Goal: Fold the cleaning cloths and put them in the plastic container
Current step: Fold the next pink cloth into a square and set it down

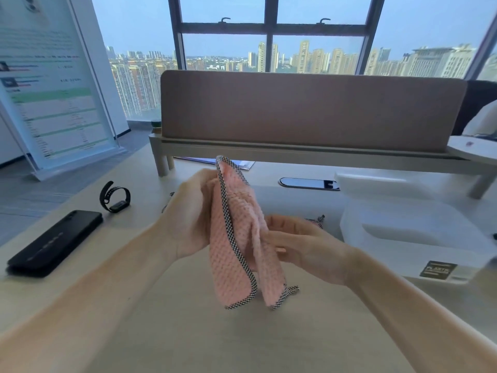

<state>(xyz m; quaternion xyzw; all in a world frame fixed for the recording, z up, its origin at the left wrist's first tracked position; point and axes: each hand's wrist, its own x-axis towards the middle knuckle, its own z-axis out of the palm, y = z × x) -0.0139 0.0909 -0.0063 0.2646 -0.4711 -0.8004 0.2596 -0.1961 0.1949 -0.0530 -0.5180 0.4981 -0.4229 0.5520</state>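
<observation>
We hold a pink cloth [236, 238] up over the table [242, 340], hanging in a loose fold. Our left hand [192, 211] grips its upper edge, fingers curled behind it. Our right hand [309, 249] pinches the fold midway between thumb and fingers. To the right stands the white container [408, 238]. To the left lie a phone [53, 243] and a watch [115, 196]. Beyond them we see a brown screen [309, 109], then a window [269, 30].

pale wood table [215, 340] | left: black phone [53, 243], smartwatch [115, 197] | right: translucent plastic container [414, 238] | rear: raised shelf [295, 154]
</observation>
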